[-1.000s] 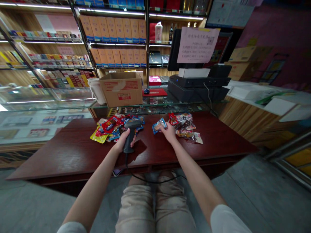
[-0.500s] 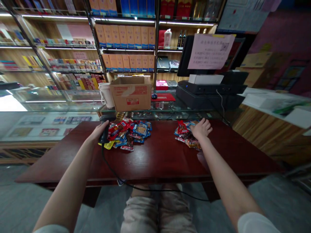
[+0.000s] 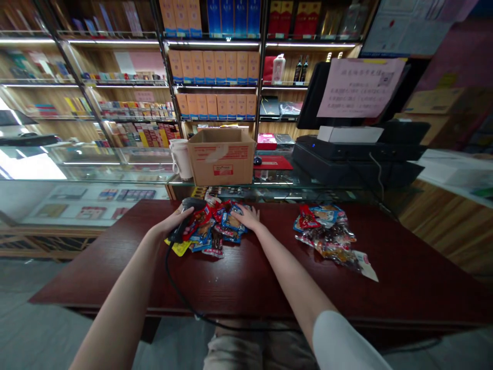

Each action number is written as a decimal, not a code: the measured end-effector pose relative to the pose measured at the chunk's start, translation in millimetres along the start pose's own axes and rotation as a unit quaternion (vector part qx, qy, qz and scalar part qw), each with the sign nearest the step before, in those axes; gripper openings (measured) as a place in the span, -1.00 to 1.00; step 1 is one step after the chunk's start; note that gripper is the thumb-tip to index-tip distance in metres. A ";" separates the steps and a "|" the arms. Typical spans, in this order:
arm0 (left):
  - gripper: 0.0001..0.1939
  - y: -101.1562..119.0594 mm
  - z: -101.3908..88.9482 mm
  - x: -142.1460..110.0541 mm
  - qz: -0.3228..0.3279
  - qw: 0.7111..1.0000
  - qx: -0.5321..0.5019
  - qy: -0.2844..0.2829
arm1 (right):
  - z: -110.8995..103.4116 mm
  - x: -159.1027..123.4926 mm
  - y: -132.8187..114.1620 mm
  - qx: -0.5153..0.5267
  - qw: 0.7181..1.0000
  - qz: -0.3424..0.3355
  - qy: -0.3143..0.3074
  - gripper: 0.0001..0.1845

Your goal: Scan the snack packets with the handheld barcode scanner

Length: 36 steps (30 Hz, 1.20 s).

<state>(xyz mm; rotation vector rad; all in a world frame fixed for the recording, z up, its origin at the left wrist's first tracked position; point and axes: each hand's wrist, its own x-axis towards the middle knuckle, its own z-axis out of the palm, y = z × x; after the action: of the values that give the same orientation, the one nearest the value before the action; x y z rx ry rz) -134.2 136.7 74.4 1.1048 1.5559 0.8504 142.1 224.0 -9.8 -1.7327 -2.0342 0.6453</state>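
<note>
- Black scanner [image 3: 193,204] held in the left hand [image 3: 171,222], fingers wrapped snugly round its handle.
- Left pile of packets [image 3: 204,232] beside that grip, on its right.
- Right hand [image 3: 248,218] with fingers spread, touching the pile's right side.
- Right pile of packets [image 3: 331,234] well to the right of both hands.
- Cardboard box [image 3: 222,158] beyond them.

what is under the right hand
A blue-edged packet shows partly under the right hand, at the edge of a packet pile; what the palm covers cannot be seen.
</note>
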 end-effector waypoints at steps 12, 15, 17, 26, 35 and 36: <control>-0.45 -9.3 39.5 -22.4 0.005 0.997 0.058 -0.052 | -11.2 -67.0 28.9 0.015 0.996 -0.062 0.067 -0.46; -0.46 -7.5 46.5 -33.6 0.017 0.997 0.057 -0.040 | -13.2 -76.4 34.4 0.046 0.993 -0.050 0.092 -0.62; -0.47 -3.4 49.7 -39.8 0.049 0.997 0.056 -0.023 | -17.6 -78.4 39.1 0.090 0.988 -0.023 0.121 -0.69; -0.48 41.6 102.4 -55.0 0.142 0.985 -0.048 -0.087 | -86.7 -89.7 73.1 0.544 0.833 -0.008 0.095 -0.60; -0.33 31.6 184.8 -26.5 0.155 0.946 -0.122 -0.259 | -94.2 -99.6 111.9 0.527 0.832 -0.031 0.170 -0.51; -0.32 29.1 188.0 -25.8 0.153 0.943 -0.132 -0.265 | -91.4 -97.9 113.2 0.491 0.849 -0.026 0.191 -0.52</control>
<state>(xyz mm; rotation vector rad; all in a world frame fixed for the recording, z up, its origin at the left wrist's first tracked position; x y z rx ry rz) 56.9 121.0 62.8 1.2638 0.8117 0.8471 301.0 150.5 0.0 -1.0474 -1.1109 0.9890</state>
